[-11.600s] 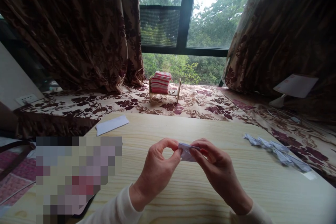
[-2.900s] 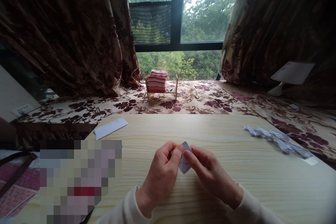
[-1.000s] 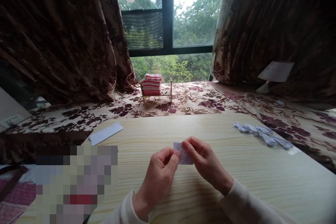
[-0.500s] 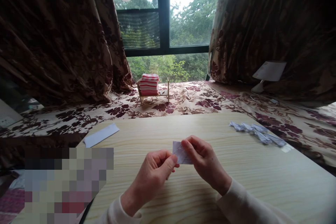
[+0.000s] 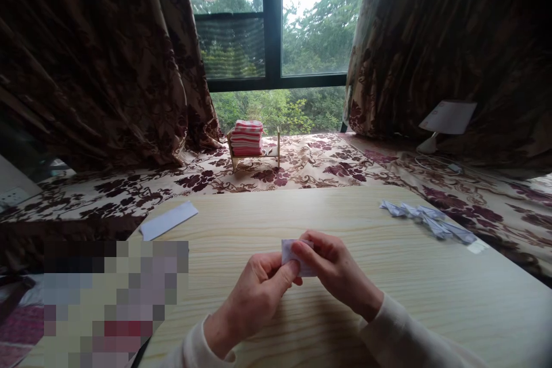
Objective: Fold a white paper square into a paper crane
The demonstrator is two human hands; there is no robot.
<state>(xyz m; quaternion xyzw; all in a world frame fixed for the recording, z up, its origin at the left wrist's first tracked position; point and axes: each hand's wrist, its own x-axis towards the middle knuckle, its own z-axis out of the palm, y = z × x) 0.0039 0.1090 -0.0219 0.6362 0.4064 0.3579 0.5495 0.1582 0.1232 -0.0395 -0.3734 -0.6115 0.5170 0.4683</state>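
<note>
- Centre: we see the left hand (image 5: 259,292) and the right hand (image 5: 336,273) meeting over the pale wooden table (image 5: 409,293). Both are closed in a pinch on one small folded paper piece (image 5: 288,248).
- Left hand: the fingers curl inward, and the thumb (image 5: 286,272) presses up against the lower left part of the paper.
- Right hand: the fingertips (image 5: 307,248) lie across the top of the paper and cover most of its right half (only the upper left corner and a sliver of the lower edge show).
- Folded paper piece: it is white with a faint bluish print and sits between the two hands, near the middle of the table's near half. We cannot tell whether it touches the tabletop.
- Wrists: we note a cream sleeve (image 5: 401,339) on each arm.
- Far left of the table: a flat white paper strip (image 5: 169,220) lies near the edge, well apart from the hands.
- Far right of the table: a row of folded paper shapes (image 5: 426,219) lies near the edge, also well apart from the hands.
- Beyond the table: a flower-patterned cloth (image 5: 336,167) bears a small wooden rack (image 5: 254,155) holding a stack of red-and-white striped cloths (image 5: 246,137).
- Background: the window (image 5: 276,40) stands between dark patterned curtains (image 5: 107,69), and a white lamp (image 5: 446,121) stands at the right.
</note>
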